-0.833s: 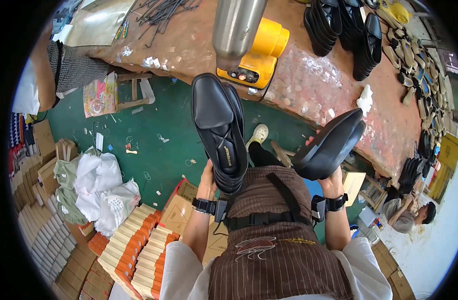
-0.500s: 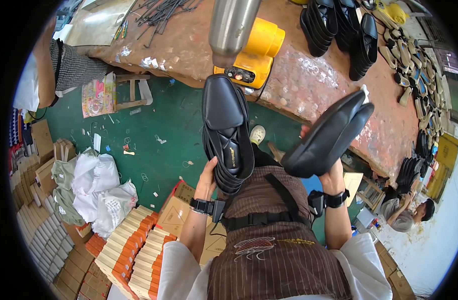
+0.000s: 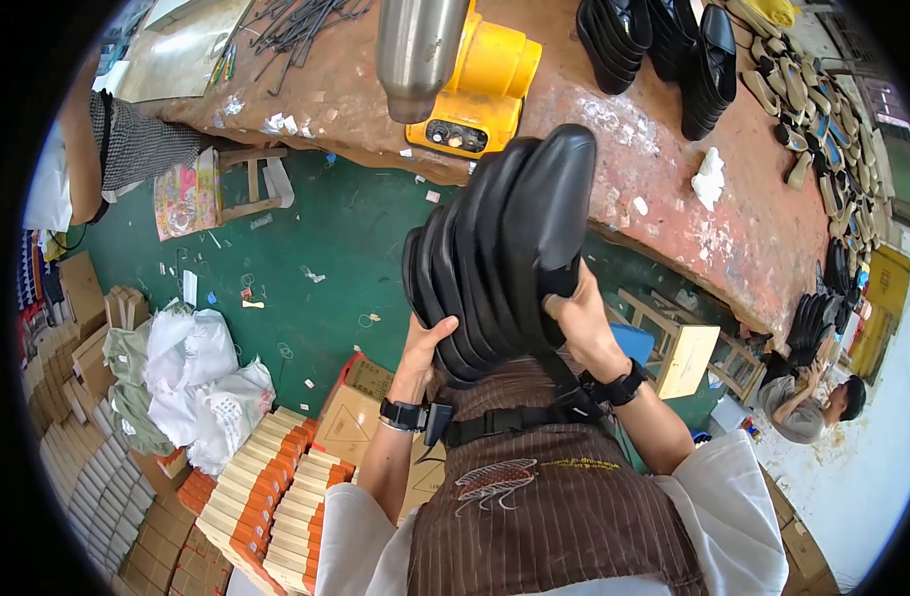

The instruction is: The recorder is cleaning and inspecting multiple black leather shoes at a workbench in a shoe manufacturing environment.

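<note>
A stack of nested black leather shoes (image 3: 465, 268) is held in front of me, tilted with the toes up and away. My left hand (image 3: 427, 343) grips its left lower side, thumb on the outer shoes. At the right end of the stack my right hand (image 3: 580, 318) is closed on the outermost black shoe (image 3: 559, 199), which rests against the others. Where the fingers go behind the shoes is hidden. Just beyond the toes, on the bench, stands a yellow hot-air machine (image 3: 490, 74) with a metal nozzle (image 3: 412, 60).
The worn brown bench (image 3: 614, 169) carries more stacked black shoes (image 3: 614, 50), many beige shoes (image 3: 803, 109), crumpled white paper (image 3: 708, 179) and metal rods (image 3: 296, 40). Orange-and-cream boxes (image 3: 266, 487) and white sacks (image 3: 202, 368) lie lower left. One person sits at right, another stands at left.
My right hand has brought its shoe leftward against the stack. The stack has turned, so its side now shows instead of the top of one shoe.
</note>
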### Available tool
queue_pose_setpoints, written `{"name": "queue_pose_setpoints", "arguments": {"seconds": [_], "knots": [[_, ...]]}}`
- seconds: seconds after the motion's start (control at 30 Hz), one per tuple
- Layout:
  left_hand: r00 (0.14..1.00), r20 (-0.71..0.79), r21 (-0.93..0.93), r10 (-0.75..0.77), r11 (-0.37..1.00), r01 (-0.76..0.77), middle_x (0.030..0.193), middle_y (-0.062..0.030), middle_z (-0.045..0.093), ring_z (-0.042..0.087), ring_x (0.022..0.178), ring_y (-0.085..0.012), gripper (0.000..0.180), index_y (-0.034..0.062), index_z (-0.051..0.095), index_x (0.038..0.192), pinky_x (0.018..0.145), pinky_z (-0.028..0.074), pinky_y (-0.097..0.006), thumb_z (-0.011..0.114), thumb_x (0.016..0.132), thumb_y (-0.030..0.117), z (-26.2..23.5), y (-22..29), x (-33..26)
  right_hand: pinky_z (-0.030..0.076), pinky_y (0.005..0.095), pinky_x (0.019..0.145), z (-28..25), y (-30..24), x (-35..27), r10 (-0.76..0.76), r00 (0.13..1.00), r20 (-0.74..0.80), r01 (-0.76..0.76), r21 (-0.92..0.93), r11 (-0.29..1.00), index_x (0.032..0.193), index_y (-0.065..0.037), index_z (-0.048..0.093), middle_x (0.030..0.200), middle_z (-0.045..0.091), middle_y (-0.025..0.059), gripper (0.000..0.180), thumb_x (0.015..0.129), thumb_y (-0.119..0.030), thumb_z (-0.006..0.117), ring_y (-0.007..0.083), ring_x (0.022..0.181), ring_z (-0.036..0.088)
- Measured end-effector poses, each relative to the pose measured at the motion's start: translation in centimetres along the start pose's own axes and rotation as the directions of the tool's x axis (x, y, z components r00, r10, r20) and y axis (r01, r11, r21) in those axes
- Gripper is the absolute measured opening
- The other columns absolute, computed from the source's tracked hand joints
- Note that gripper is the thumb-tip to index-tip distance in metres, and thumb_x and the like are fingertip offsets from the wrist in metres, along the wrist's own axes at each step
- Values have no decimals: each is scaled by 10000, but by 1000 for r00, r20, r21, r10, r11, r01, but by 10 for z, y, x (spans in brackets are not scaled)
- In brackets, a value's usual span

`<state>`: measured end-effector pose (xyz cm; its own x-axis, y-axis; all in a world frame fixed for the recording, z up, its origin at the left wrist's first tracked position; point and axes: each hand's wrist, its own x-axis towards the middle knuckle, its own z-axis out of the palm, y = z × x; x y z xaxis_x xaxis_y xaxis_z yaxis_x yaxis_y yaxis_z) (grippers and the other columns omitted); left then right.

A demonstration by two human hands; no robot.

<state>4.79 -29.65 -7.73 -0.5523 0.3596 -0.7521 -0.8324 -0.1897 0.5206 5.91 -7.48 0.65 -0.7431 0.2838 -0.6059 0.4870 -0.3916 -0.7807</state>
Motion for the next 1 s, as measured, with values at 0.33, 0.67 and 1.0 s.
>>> {"name": "queue_pose_setpoints", "arguments": {"seconds": [0.33,0.67,1.0], "knots": [[996,56,-455,-76,886,93,1179,-211,567,598,1032,-305,712,-43,452,1260,888,518,-455,660,787,446,-22,-22,9,466,420,934,-70,3,-6,224,953,-205,-58,601,797,1246,-23,488,1216,569,119,391,934,-260,496,273,1081,566],[1000,21,-514,7,858,4,1134,-177,603,634,973,-265,619,-59,493,1207,883,527,-373,691,798,361,-23,-2,3,473,402,922,-109,8,-21,201,933,-300,51,660,749,1240,-41,496,1193,585,97,347,947,-223,466,248,1063,576],[998,12,-452,-54,890,54,1131,-156,602,619,988,-253,599,-46,483,1217,900,508,-378,684,809,344,1,-1,-21,485,401,901,-108,10,-18,178,957,-230,35,698,715,1205,-37,525,1167,602,94,326,939,-219,483,249,1032,590]]}}
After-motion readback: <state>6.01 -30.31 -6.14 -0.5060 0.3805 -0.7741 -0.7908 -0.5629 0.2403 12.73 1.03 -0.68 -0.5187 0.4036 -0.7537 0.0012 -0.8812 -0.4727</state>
